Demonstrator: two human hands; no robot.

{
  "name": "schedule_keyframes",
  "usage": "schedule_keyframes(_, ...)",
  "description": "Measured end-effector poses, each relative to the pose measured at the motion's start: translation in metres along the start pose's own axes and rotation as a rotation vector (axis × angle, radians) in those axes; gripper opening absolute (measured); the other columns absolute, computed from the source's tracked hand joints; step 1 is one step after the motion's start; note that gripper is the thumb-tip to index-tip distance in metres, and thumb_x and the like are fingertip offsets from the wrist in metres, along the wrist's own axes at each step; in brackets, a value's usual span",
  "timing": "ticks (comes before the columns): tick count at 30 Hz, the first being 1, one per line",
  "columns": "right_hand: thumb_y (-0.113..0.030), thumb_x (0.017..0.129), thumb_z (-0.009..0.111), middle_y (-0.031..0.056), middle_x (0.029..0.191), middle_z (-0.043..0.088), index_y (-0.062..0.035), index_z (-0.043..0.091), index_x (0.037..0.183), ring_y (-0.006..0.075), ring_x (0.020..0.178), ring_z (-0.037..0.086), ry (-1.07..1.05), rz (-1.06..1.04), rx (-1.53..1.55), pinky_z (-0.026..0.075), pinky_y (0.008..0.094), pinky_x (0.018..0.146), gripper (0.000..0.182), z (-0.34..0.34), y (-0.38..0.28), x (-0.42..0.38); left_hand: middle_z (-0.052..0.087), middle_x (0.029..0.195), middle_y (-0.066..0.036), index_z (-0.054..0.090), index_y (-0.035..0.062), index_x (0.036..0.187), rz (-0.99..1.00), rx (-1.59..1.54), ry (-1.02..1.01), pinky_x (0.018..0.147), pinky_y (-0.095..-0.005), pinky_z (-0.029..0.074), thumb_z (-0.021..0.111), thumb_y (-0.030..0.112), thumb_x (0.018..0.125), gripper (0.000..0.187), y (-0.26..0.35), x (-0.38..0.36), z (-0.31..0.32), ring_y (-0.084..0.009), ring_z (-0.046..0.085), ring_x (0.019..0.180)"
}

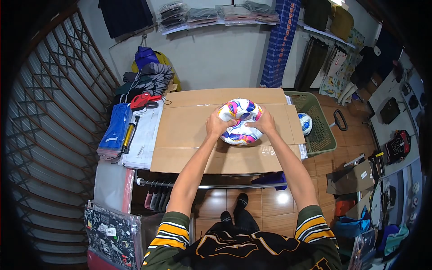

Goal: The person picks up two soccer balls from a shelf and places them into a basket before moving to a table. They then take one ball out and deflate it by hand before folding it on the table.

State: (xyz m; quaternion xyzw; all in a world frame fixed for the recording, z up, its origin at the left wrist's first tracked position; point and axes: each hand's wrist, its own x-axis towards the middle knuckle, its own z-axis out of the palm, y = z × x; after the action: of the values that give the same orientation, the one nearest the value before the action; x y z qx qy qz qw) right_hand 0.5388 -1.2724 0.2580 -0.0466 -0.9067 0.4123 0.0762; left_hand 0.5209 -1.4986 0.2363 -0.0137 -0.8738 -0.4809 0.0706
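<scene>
1. Clothing (pixel 112 128), blue and folded in clear plastic, lies at the left, with a yellow-and-black cylinder (pixel 129 136) just beside it.
2. Farther back sits a red-and-black object (pixel 145 101), too small to identify, near the left edge of some flattened cardboard (pixel 184 121).
3. The left hand (pixel 218 124) grips the left side of a multicoloured ball (pixel 240 132), its thumb laid over the upper face.
4. That ball is over the cardboard, right of its middle, held between both hands; its upper face looks sunken around the thumbs. Whether it rests on the cardboard, I cannot tell.
5. The right hand (pixel 264 122) grips the opposite side, its thumb pointing inward.
6. A blue-and-white ball (pixel 305 123) sits in the green basket (pixel 326 140), past the cardboard's right edge.
</scene>
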Motion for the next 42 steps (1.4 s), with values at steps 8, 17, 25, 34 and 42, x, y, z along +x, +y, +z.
schedule_keyframes(8,-0.026,0.052,0.102,0.0135,0.122,0.073,-0.0119,0.06,0.136,0.0315,0.117,0.069,-0.01,0.097,-0.07,0.054,0.0432,0.1,0.095,0.001,-0.002,0.002,0.077,0.115,-0.013,0.065,0.0177,0.136,-0.012,-0.006,-0.013,0.093,-0.0454,0.057,0.1,0.03,0.057,0.088,-0.005,0.003,0.004,-0.0328,0.073,0.108)
schedule_keyframes(17,-0.026,0.053,0.101,0.0128,0.123,0.073,-0.0145,0.061,0.137,0.0313,0.118,0.068,0.004,0.155,-0.104,0.054,0.0437,0.1,0.094,0.006,-0.003,0.003,0.074,0.12,-0.016,0.058,0.0093,0.14,0.09,-0.076,-0.07,0.096,-0.044,0.057,0.101,0.029,0.055,0.098,-0.01,0.007,0.001,-0.0331,0.072,0.111)
schedule_keyframes(25,-0.027,0.054,0.101,0.0128,0.125,0.073,-0.0145,0.06,0.138,0.0314,0.119,0.068,-0.008,0.185,-0.122,0.054,0.0437,0.101,0.094,0.005,-0.006,0.003,0.071,0.127,-0.017,0.053,0.0071,0.144,0.096,-0.065,-0.116,0.103,-0.0425,0.055,0.103,0.021,0.046,0.112,-0.017,0.014,0.006,-0.0319,0.068,0.119)
schedule_keyframes(34,-0.026,0.061,0.098,0.0135,0.126,0.072,-0.0132,0.057,0.139,0.0323,0.12,0.067,-0.13,0.006,0.046,0.054,0.0421,0.101,0.089,0.038,0.072,0.054,0.071,0.128,-0.016,0.053,0.0077,0.144,-0.004,0.015,-0.087,0.103,-0.0427,0.054,0.104,0.02,0.047,0.11,-0.001,0.008,0.004,-0.032,0.068,0.12)
schedule_keyframes(42,-0.021,0.057,0.098,0.0131,0.126,0.072,-0.0123,0.06,0.138,0.03,0.118,0.068,-0.043,0.179,-0.055,0.053,0.0404,0.103,0.09,0.011,0.015,0.02,0.07,0.13,-0.016,0.05,0.008,0.147,0.083,-0.048,-0.139,0.105,-0.0429,0.053,0.101,0.02,0.052,0.108,-0.026,0.022,0.01,-0.0316,0.066,0.122)
